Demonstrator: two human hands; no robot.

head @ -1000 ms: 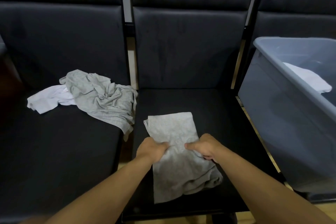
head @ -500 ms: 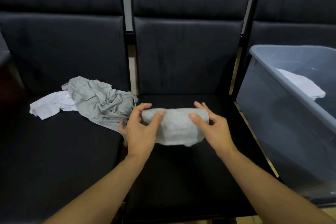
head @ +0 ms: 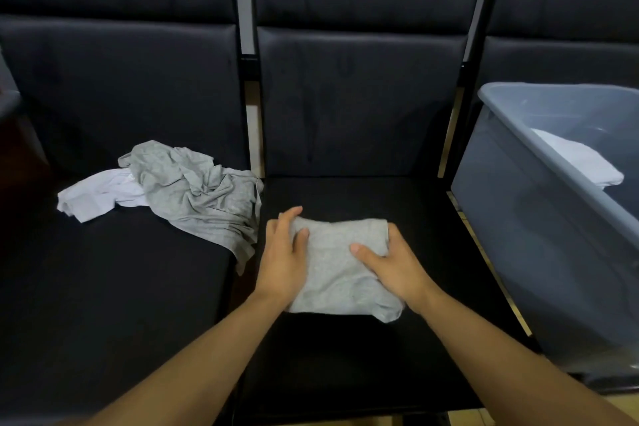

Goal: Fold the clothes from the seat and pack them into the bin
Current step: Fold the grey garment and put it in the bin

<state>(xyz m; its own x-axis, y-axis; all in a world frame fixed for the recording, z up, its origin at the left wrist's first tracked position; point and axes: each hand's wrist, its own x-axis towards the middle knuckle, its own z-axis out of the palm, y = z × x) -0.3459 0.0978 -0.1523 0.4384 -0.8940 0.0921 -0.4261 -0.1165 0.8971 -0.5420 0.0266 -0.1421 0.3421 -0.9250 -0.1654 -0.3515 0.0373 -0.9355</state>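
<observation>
A row of dark padded seats (head: 345, 107) with tall backs stands over pale wooden floor (head: 622, 408)

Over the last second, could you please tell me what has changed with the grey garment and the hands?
Both hands folded the grey garment in half on the middle seat. The left hand and right hand now hold its sides. The crumpled clothes and the bin stayed put.
</observation>
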